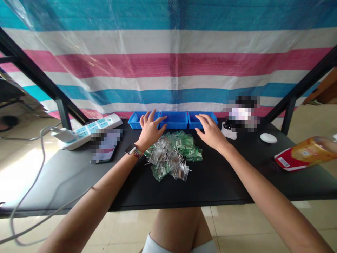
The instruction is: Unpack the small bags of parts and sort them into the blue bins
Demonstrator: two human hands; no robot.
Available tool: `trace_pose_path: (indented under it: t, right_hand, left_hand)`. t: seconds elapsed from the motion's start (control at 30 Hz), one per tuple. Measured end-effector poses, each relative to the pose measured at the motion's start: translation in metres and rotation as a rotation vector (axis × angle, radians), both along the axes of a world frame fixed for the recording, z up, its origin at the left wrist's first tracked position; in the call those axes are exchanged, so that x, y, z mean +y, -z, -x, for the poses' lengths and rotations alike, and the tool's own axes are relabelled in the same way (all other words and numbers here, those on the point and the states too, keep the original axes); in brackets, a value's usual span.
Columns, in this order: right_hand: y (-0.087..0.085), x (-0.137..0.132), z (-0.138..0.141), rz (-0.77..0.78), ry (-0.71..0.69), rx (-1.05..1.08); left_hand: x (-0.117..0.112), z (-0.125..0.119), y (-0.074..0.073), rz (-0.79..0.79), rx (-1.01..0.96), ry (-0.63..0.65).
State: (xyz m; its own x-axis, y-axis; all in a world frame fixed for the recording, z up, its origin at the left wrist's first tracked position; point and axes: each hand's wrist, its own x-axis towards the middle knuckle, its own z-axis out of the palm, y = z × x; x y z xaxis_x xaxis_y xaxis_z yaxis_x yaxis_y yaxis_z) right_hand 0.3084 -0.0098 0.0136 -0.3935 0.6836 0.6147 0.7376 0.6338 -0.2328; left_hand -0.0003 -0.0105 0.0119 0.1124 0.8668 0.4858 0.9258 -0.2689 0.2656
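Observation:
Three blue plastic bins (173,121) stand in a row along the back of the black table (216,182). My left hand (151,130) is spread open over the front of the left bin, its fingers reaching toward the middle one. My right hand (209,130) is open at the right bin, fingertips over its front edge. Both hands hold nothing. Between my forearms lies a pile of small clear and green plastic packets (172,154), with thin metal pins or rods showing in and among them. Their exact kind is too small to tell.
At left are a white power strip (92,129) with a cable and a phone (109,146). At right are a small white case (229,131), a white oval object (268,138) and a drink bottle (306,153) lying down. A striped plastic sheet (168,63) hangs behind.

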Motion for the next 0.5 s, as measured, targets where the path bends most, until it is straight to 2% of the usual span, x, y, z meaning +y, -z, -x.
trace_pose_path:
  t: [0.1,0.17,0.2,0.23,0.3,0.33,0.43,0.5]
  right_hand:
    - [-0.024,-0.059,-0.038,-0.220,0.042,0.018]
    - [-0.033,-0.102,-0.081,-0.508,0.246,0.057]
    - [-0.034,-0.121,-0.106,-0.693,0.398,0.103]
    - [-0.032,-0.138,-0.132,-0.794,0.543,0.155]
    - [-0.021,-0.160,-0.182,-0.746,0.749,0.306]
    - [-0.012,-0.165,-0.203,-0.646,0.800,0.416]
    - [0.016,-0.161,-0.245,-0.140,0.745,0.800]
    - [0.031,-0.151,-0.254,0.032,0.718,0.853]
  left_hand:
    - [-0.006,0.007,-0.008,-0.032,-0.056,0.034]
    - [-0.009,0.009,-0.015,-0.060,-0.117,0.054]
    - [-0.011,0.008,-0.019,-0.079,-0.148,0.066]
    - [-0.014,0.004,-0.023,-0.097,-0.173,0.082]
    - [-0.022,-0.009,-0.033,-0.139,-0.198,0.130]
    - [-0.026,-0.018,-0.038,-0.164,-0.203,0.154]
    - [-0.043,-0.050,-0.054,-0.225,-0.206,0.232]
    - [-0.054,-0.069,-0.061,-0.241,-0.217,0.323]
